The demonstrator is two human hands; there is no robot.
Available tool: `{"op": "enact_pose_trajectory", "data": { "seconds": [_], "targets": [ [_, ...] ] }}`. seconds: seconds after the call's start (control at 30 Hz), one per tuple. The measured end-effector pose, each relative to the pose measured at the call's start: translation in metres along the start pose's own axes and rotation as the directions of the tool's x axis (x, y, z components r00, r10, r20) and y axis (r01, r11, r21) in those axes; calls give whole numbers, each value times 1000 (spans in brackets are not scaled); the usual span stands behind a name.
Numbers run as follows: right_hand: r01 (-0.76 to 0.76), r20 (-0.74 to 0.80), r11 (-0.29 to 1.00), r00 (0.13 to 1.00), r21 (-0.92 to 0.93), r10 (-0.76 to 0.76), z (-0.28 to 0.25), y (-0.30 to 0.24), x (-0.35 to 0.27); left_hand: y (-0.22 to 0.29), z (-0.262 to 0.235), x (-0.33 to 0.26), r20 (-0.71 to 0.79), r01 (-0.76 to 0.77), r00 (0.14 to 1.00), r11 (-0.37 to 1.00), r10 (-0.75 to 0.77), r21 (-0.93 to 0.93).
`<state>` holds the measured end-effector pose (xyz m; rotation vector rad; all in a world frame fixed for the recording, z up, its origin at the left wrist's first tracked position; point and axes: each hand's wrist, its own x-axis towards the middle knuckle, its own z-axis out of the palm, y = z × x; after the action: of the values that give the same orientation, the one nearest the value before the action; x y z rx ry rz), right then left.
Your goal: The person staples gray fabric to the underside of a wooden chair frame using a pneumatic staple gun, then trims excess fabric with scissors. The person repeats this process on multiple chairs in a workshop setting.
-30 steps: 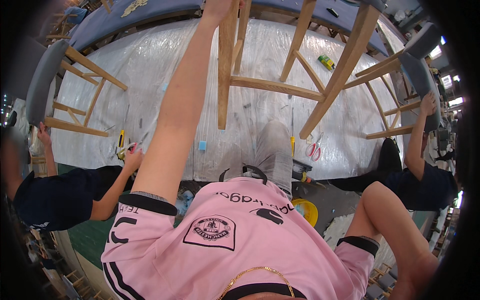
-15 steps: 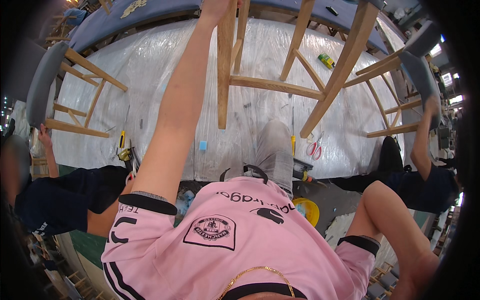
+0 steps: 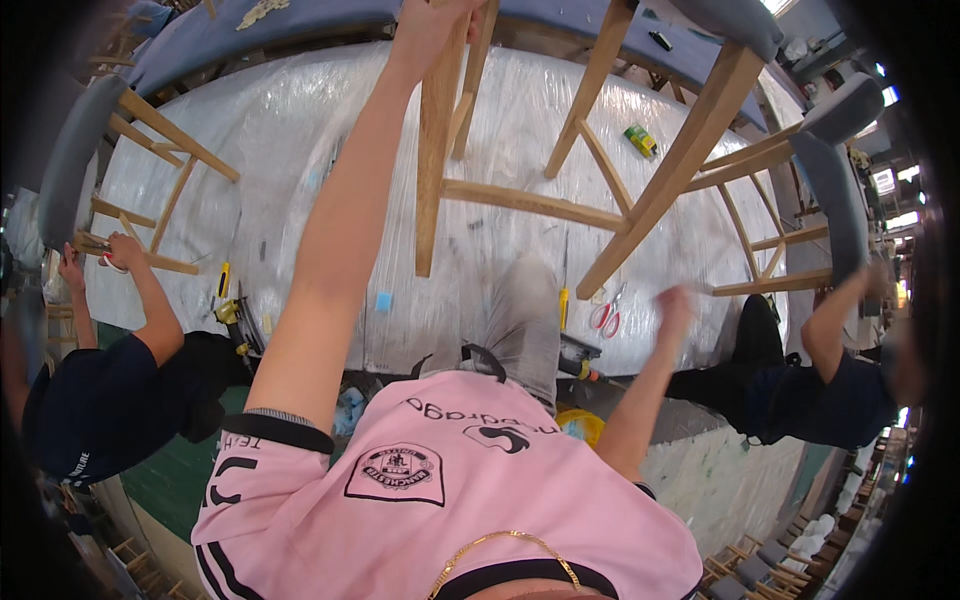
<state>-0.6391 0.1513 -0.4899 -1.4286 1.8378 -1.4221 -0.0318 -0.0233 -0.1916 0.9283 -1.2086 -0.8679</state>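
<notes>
A wooden chair [image 3: 535, 207] with a grey padded part rests upside-down or tilted on the plastic-covered table in front of me, its legs pointing toward me. At the top edge of the view my left hand [image 3: 440, 28] is closed around one of its wooden legs; part of the hand is cut off. My right hand [image 3: 677, 308] hangs over the table's near right side, close to red-handled scissors [image 3: 605, 318]. Motion smears its fingers, so their pose is unclear. A yellow tool [image 3: 564, 308] lies beside the scissors.
Clear plastic film covers the table [image 3: 290, 130]. On it lie a green-and-yellow pack [image 3: 640, 140], a blue block [image 3: 384, 301] and a yellow cutter [image 3: 222, 281]. Co-workers handle similar chairs at left [image 3: 170, 190] and right [image 3: 765, 220]. A yellow bucket [image 3: 580, 425] stands below the edge.
My right hand has swung from the lower right up over the table near the scissors. The chair's legs shift slightly left; my left hand stays on it. The left co-worker's second hand now reaches their chair.
</notes>
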Motion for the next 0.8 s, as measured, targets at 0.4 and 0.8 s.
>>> {"op": "enact_pose_trajectory", "data": {
  "seconds": [0.4,0.8],
  "targets": [
    [-628,403,760,660,-165,634,178,91,-70,2,-20,-10,-43,-40,998,999,40,17],
    [-330,201,752,832,-571,518,175,108,-124,12,-7,-1,-37,-40,998,998,42,46]
  ]
}}
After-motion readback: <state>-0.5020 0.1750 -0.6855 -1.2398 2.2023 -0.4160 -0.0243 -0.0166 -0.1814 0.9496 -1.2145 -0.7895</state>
